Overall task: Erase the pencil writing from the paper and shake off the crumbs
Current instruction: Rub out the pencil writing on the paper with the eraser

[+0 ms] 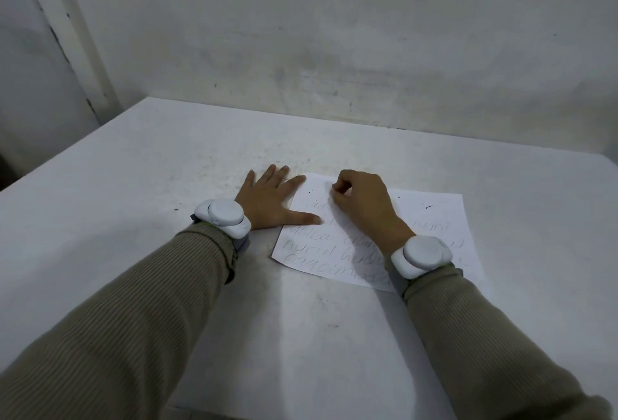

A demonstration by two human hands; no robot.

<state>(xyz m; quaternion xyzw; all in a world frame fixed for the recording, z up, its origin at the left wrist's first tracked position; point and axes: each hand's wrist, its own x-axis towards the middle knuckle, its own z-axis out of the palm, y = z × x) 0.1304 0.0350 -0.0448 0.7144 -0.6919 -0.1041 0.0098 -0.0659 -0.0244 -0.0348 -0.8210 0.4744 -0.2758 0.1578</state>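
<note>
One wide-angle view, worn on the person's head, looks forward and down across the surface [167, 158] toward the wall [334, 34] at 12 o'clock. It sits close: left sleeve [117, 319] enters from 7 o'clock, right sleeve [485, 352] from 5, paper [434, 252] just right of centre

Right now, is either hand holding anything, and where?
Left hand holds nothing, pressing the paper's left edge. Right hand curls as if pinching something; it's hidden.
</note>
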